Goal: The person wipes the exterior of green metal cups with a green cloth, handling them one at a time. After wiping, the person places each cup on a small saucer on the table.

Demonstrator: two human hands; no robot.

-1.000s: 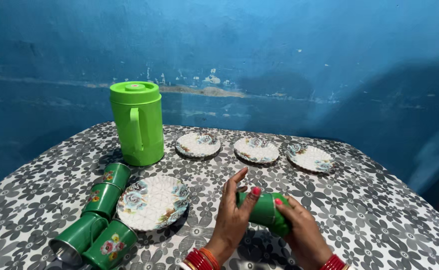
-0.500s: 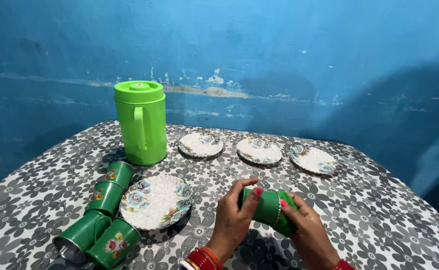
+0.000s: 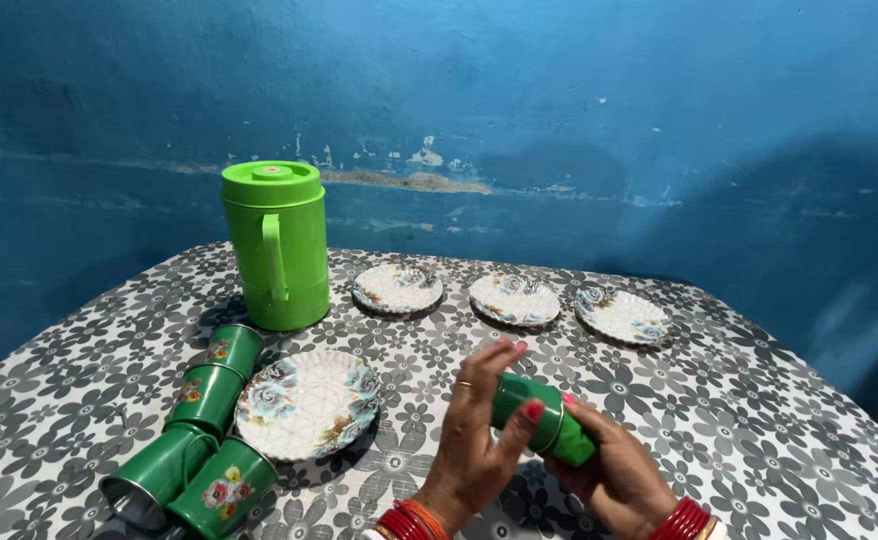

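Nearest the camera, both hands meet over the grey flower-print tablecloth (image 3: 759, 420) around a small green metal cup (image 3: 544, 417) that lies on its side in the air, a little above the cloth. The right hand (image 3: 614, 470) cups it from below and behind, fingers curled up around the far end. The left hand (image 3: 474, 440) comes in from the other side, thumb pressed on the near rim and the other fingers spread and lifted above the cup rather than wrapped round it. The cup's long axis runs from upper left to lower right, so its left end faces the left palm and its other end sits in the right hand — the right hand carries it, the left only touches.

To the left lie four more green cups with flower decals (image 3: 191, 440), all on their sides in a loose cluster, the nearest showing a bare metal inside. Just beside them sits a large round plate with a floral pattern (image 3: 307, 404).

Farther back stands a tall bright green plastic jug with lid and handle (image 3: 275, 245), upright. Right of it, three small floral saucers (image 3: 514, 300) lie in a row, apart from one another, before the blue painted wall (image 3: 559, 100).
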